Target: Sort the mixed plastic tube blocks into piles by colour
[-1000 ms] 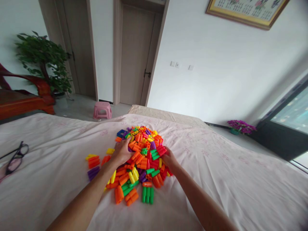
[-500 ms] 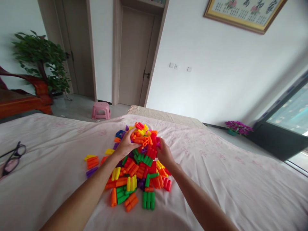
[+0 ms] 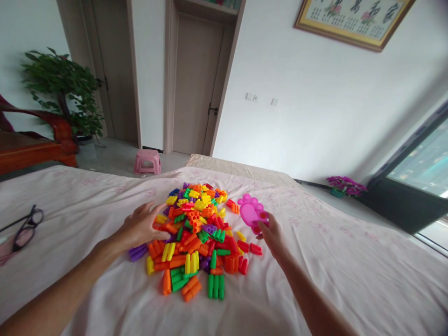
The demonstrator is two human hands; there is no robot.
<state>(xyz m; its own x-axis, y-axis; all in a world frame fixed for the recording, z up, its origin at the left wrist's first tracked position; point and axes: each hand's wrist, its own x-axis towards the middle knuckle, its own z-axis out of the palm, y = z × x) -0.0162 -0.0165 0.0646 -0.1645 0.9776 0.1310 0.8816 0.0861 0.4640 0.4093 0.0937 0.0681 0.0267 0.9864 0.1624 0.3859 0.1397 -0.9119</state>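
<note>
A heap of plastic building blocks [image 3: 191, 242] in orange, red, yellow, green and purple lies on the cloth-covered surface in front of me. At the heap's left side is my left hand [image 3: 142, 225], fingers apart and curved, holding nothing; whether its fingertips touch the nearest blocks I cannot tell. On the right, my right hand [image 3: 272, 235] grips the lower edge of a pink paw-shaped plastic piece [image 3: 248, 213], which is tilted up beside the heap. A few loose blocks, among them a red one [image 3: 255, 249], lie between the heap and that hand.
Eyeglasses [image 3: 28, 228] rest on the pale floral cloth [image 3: 332, 275] at far left. Beyond the cloth stand a pink stool [image 3: 147, 161], a wooden chair [image 3: 52, 126] and a potted plant [image 3: 63, 91]. Purple flowers [image 3: 346, 185] sit on the floor at right.
My hands have moved apart, the left one leftward and now empty. Blocks that were gathered between them now lie on the heap. The pink paw-shaped piece is now plainly visible in my right hand.
</note>
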